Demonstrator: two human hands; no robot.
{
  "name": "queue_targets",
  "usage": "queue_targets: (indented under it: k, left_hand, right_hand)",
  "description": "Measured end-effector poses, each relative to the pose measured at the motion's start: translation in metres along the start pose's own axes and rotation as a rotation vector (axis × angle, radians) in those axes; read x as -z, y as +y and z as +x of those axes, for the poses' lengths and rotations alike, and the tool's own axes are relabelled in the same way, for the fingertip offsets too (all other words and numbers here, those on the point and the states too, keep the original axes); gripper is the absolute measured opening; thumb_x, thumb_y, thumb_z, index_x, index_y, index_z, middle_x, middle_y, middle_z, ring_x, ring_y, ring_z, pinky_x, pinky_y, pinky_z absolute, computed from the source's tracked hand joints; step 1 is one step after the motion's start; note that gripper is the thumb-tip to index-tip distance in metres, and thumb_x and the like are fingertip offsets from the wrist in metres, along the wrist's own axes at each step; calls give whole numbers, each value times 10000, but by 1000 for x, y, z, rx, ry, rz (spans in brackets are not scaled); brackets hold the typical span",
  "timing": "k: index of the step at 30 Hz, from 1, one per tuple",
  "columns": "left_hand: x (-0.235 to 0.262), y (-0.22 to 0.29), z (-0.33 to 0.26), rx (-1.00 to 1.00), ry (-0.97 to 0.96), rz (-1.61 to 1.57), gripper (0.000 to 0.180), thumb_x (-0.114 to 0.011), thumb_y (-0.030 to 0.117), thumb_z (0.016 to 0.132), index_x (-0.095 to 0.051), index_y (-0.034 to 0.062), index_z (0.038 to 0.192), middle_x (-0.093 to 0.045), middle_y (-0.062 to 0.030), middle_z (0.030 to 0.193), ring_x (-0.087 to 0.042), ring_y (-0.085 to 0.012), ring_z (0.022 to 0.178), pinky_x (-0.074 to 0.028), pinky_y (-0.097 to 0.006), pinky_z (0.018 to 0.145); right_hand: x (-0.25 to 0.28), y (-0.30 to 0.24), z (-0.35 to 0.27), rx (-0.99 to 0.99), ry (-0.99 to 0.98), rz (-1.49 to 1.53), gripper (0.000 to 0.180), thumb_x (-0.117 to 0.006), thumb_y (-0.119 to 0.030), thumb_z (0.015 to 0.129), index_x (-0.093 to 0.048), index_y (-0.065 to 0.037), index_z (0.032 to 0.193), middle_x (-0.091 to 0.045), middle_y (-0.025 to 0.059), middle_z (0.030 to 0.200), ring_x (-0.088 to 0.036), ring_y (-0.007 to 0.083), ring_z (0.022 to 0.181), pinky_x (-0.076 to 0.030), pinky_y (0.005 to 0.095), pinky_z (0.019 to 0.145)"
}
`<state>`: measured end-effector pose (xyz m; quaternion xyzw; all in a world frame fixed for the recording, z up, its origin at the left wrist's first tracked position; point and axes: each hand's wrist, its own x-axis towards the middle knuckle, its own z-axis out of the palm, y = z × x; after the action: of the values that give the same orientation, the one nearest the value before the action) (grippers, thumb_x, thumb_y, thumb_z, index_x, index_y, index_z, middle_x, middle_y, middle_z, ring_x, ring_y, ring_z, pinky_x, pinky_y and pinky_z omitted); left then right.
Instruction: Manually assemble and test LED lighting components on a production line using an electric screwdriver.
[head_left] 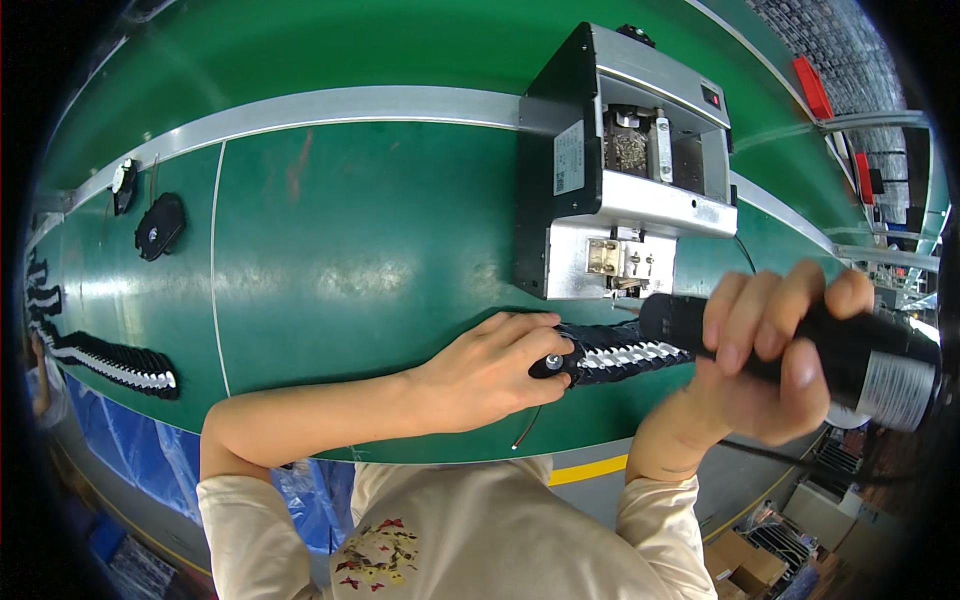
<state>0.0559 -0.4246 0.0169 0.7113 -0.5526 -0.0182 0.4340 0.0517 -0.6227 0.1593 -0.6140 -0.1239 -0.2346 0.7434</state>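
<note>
My left hand point(490, 365) is closed around a small black part point(548, 368) with a round silver centre, at the left end of a row. That row of overlapping black parts point(635, 355) with silver-white tabs runs right along the table's near edge. A thin red and dark wire point(526, 428) hangs out below the left hand. In my raised right hand point(775, 345), fingers wrap around a black electric screwdriver point(890, 345), held nearly level with a white label on its body. Its front end points left, above the row's right end, apart from the left hand.
A silver and black screw feeder point(625, 150) with small screws in its tray stands beyond the row. Another row of black parts point(115, 360) lies at the far left, with a loose black part point(160, 227) beyond it. A dark cable point(780, 457) trails below the screwdriver.
</note>
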Motion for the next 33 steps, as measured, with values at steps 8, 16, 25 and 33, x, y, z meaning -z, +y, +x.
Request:
queue_targets:
  k: [8, 16, 25, 33]
  left_hand:
    - [-2, 0, -3, 2, 21, 25, 249, -674, 150, 788, -725, 119, 1029, -579, -121, 1198, -559, -344, 1211, -497, -432, 919]
    - [1, 2, -1, 18, 7, 2, 252, -671, 155, 794, -737, 122, 1035, -586, -116, 1174, -551, -347, 1220, -489, -431, 945]
    - [1, 3, 0, 18, 16, 12, 231, -668, 168, 789, -747, 111, 999, -585, -119, 1179, -552, -349, 1216, -489, -436, 951]
    - [1, 1, -2, 6, 6, 16, 262, -689, 153, 787, -730, 113, 1042, -568, -125, 1188, -551, -353, 1214, -499, -450, 941]
  right_hand:
    - [-1, -2, -42, -91, -50, 63, 433, -732, -60, 816, -434, -102, 1128, -548, 77, 732, -560, 201, 549, -494, 382, 531]
    - [-9, 8, -53, -90, -17, -6, 444, -779, -67, 806, -438, -83, 1089, -569, 95, 721, -573, 207, 556, -515, 389, 549]
    - [-4, 13, -55, -26, -182, -53, 394, -776, -75, 813, -442, -65, 1022, -576, 78, 700, -570, 194, 529, -517, 355, 510]
    - [3, -4, -30, 58, -123, 68, 446, -703, -92, 853, -426, -123, 1201, -532, 43, 710, -556, 180, 534, -486, 348, 515]
